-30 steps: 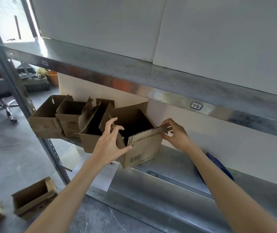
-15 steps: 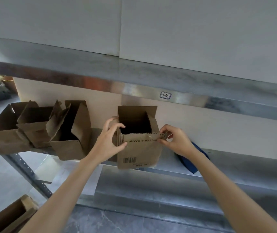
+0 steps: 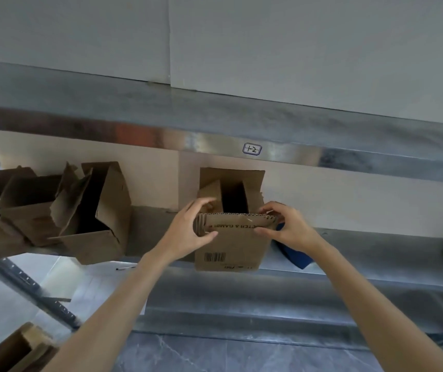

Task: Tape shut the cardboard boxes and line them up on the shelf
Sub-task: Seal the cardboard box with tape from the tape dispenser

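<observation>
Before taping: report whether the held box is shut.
Open: the box rear flap up, dark interior showing; left hand and right hand hold the front flap.

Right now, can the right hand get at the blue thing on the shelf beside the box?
Probably yes. The blue thing lies on the shelf right beside the box, just behind the right hand, nothing between them. That hand pinches the box's flap and must let go first.

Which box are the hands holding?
The box with the barcode, standing apart on the shelf. The left hand and right hand grip its front flap; the three boxes to its left are untouched.
</observation>
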`<action>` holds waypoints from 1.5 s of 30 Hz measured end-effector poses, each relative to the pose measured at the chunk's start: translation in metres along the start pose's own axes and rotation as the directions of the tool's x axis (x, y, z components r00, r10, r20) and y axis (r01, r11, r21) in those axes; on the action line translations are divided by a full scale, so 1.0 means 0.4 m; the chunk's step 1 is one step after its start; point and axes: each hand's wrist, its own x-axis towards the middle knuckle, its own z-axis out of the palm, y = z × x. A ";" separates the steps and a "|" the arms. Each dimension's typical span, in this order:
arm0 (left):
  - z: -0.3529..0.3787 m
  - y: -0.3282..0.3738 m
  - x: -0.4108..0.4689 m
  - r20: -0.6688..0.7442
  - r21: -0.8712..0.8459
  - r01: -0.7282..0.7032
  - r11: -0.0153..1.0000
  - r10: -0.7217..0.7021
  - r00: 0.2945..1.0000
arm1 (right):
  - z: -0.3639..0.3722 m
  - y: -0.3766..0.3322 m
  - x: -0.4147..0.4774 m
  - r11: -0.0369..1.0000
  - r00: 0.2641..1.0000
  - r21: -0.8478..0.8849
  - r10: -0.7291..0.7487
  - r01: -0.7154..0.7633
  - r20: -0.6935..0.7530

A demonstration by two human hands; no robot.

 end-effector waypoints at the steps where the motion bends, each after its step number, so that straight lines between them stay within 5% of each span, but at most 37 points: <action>1: 0.000 -0.002 0.002 0.017 -0.009 0.014 1.000 -0.014 1.000 | 0.000 0.002 0.003 1.000 1.000 0.011 0.005 -0.005 0.018; 6: 0.000 -0.015 0.007 0.048 -0.003 0.090 0.996 -0.090 0.995 | 0.003 -0.001 0.014 0.999 0.996 -0.004 0.051 -0.051 0.076; 18: 0.009 -0.027 0.032 -0.006 -0.063 0.208 0.976 -0.208 0.978 | 0.016 0.034 0.057 0.982 0.983 -0.064 0.177 -0.180 -0.051; 25: 0.000 -0.028 0.051 -0.140 0.067 0.160 0.985 -0.149 0.979 | 0.024 0.061 0.085 0.973 0.975 -0.091 0.203 -0.211 -0.094; 35: -0.022 -0.044 0.105 0.018 -0.013 0.184 0.983 -0.183 0.983 | 0.009 0.061 0.123 0.973 0.976 0.075 0.216 -0.216 0.016; 45: -0.030 -0.048 0.115 -0.010 0.109 0.110 0.988 -0.110 0.994 | 0.000 0.082 0.125 0.983 0.991 -0.126 0.134 -0.132 0.005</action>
